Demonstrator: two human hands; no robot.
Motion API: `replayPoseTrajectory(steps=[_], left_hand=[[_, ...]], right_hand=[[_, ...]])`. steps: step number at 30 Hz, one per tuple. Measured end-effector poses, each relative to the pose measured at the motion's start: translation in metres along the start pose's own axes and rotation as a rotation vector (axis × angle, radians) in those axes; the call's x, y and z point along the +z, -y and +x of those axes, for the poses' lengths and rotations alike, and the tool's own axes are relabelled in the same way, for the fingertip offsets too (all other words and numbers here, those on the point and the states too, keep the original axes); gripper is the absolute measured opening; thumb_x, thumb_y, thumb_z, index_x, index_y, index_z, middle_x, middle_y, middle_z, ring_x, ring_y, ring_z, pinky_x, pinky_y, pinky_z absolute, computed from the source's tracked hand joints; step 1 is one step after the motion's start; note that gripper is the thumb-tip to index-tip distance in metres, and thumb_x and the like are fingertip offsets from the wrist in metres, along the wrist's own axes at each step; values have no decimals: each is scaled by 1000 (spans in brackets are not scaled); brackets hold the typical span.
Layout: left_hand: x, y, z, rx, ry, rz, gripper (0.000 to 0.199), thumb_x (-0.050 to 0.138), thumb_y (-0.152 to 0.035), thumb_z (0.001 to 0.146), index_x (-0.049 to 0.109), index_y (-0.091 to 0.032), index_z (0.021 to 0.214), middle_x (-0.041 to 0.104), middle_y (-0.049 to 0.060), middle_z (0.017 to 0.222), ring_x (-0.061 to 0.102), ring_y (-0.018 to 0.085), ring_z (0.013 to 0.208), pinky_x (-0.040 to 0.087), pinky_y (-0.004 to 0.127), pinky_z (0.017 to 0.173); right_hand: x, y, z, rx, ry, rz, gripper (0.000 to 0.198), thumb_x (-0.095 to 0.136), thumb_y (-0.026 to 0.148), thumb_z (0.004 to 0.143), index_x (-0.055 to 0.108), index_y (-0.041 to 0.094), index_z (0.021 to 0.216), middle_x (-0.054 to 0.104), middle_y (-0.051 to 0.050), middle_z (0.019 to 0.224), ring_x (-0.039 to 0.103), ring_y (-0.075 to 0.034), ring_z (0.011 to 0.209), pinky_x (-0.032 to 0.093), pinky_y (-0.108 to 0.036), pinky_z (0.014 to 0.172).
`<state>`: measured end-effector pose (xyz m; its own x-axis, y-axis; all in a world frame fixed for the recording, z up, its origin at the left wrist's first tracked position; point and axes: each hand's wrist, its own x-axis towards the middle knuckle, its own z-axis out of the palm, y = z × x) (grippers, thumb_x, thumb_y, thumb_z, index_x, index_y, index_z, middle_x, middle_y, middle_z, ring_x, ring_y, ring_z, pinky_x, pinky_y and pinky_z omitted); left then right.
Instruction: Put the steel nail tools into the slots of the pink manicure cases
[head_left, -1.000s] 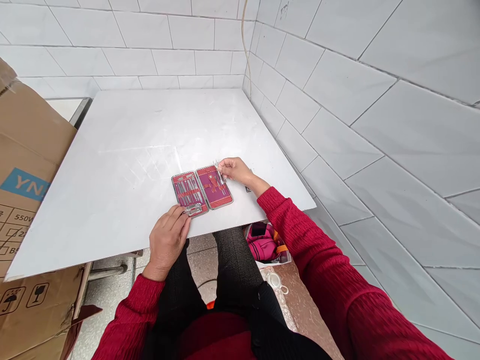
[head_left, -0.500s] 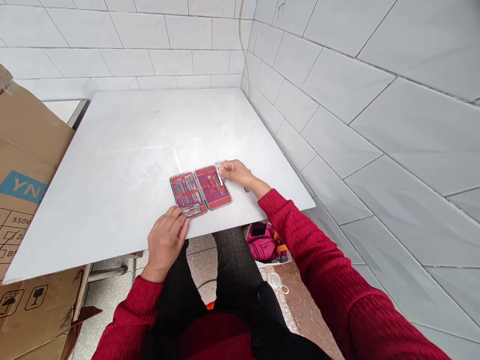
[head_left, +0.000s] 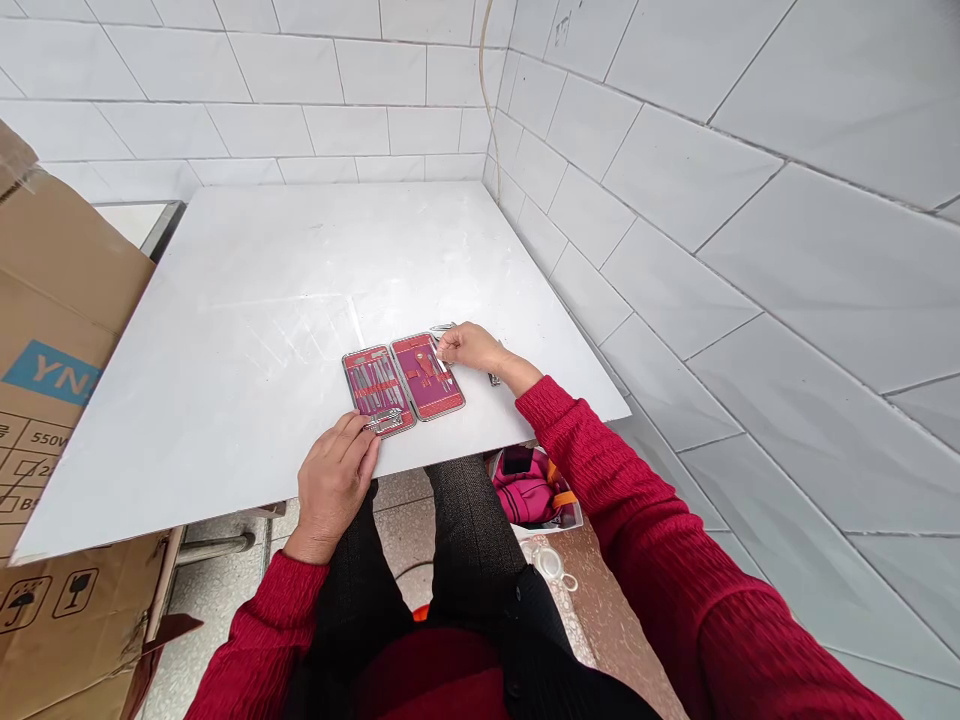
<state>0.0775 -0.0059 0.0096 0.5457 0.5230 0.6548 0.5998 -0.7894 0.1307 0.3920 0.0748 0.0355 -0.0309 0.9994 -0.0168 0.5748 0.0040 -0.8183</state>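
Note:
An open manicure case (head_left: 405, 425) with a red and purple lining lies near the table's front edge. Slim metal tools (head_left: 375, 382) sit in a row under a red strap in its left half; a nail clipper (head_left: 384, 420) lies across the lower part. My left hand (head_left: 337, 480) is closed at the case's front left corner, fingertips by the clipper. Above the right half, my right hand (head_left: 476, 347) pinches a slim silvery tool (head_left: 441, 358), partly hidden by the fingers. Several small tools (head_left: 429, 366) are in that half.
Beyond the right hand lies a metal implement (head_left: 442, 328); another small metal piece (head_left: 494, 379) is beside the wrist. Cardboard boxes (head_left: 67, 290) stand left of the white table (head_left: 247, 240). Tiled walls (head_left: 600, 190) border the back and right. A bin with pink items (head_left: 529, 495) sits below.
Both hands keep almost the same places at the case. The view has shifted very slightly.

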Motion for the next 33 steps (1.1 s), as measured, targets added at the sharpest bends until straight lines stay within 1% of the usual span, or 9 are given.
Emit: replayPoseTrajectory(steps=[2,4,7,9,13,17,27,31,33], left_hand=[[0,0,-1,-5,1,-10,15,56,-20,100,67,-21,110,74,9,121,68,27,119,55,41,97],[1,1,-1,-9,6,-18,16,55,-20,100,67,-21,110,73,9,122,67,26,120,54,41,98],[2,2,-2,-12,15,-10,16,55,-21,100,67,-21,110,73,9,122,67,26,120,54,41,98],[2,2,-2,-10,17,-2,15,56,-20,100,67,-20,110,73,9,122,67,26,120,53,41,97],[2,2,-1,1,5,10,15,56,-20,100,67,-19,110,73,10,122,67,26,119,53,39,97],[2,1,0,15,-5,23,13,57,-19,100,66,-19,109,74,10,121,68,26,117,54,39,96],[2,2,-1,2,12,-1,16,56,-20,100,67,-21,110,73,10,122,68,27,119,54,41,97],[3,4,-1,12,3,3,15,56,-21,100,67,-20,110,73,11,121,68,28,118,55,41,95],[4,4,-1,24,-8,10,13,57,-20,100,67,-19,108,74,11,120,68,28,117,55,41,94]], right_hand=[[-1,4,-2,42,-27,-36,14,76,19,75,68,18,63,66,2,65,58,-13,63,43,-29,65],[-2,8,-4,60,-68,-54,3,76,18,75,73,18,76,66,2,68,58,-14,64,43,-29,65],[-3,15,-7,-31,-155,-48,34,75,16,76,75,20,110,69,2,83,53,-12,66,44,-29,70],[-1,19,-6,-111,-182,-33,40,75,16,78,74,23,117,70,0,94,51,-11,67,45,-29,72],[4,26,-1,-130,-142,-29,11,69,17,84,78,19,89,71,-2,88,56,-13,72,44,-29,72],[5,27,2,-83,-157,-57,13,66,14,84,74,17,74,70,-1,74,58,-14,70,41,-28,68],[8,19,-7,-22,-176,1,10,67,16,82,75,18,86,69,0,76,59,-14,68,43,-28,67],[-6,12,-14,-47,-303,36,22,67,17,80,77,19,100,70,0,84,60,-14,75,46,-29,74],[-19,3,-22,-23,-387,42,20,67,20,80,76,18,97,70,-1,84,60,-15,75,46,-29,74]])
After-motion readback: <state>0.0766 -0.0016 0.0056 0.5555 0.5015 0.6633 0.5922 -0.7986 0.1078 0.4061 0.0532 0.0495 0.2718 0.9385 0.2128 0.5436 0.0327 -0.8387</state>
